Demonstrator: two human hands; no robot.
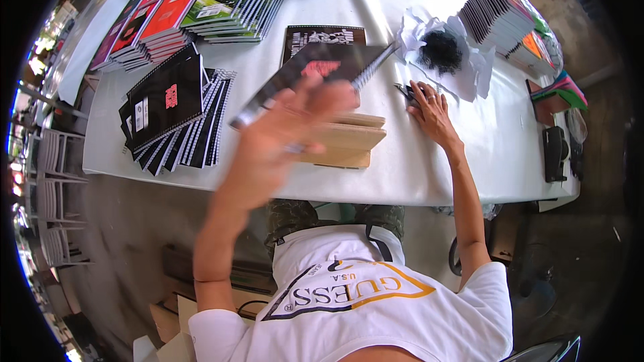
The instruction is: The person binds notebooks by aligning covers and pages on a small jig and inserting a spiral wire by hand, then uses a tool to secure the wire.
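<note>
My left hand (295,117), smeared by motion, is raised in front of a black spiral-bound notebook (295,74) with red lettering. The blur hides whether its fingers grip the notebook. That notebook is tilted above a brown cardboard block (345,151) near the table's front edge, and it partly covers another black notebook (325,35) lying behind. My right hand (433,110) rests on the white tabletop, its fingers closed over small dark-handled pliers (406,91). Just beyond it, crumpled white paper (473,70) bears a heap of black curly scraps (441,52).
A fanned pile of black spiral notebooks (168,107) lies at the left of the white-covered table (429,174). Stacks of colourful notebooks (221,7) stand at the far left, more (493,10) at the far right. A black hole punch (555,154) sits by the right edge.
</note>
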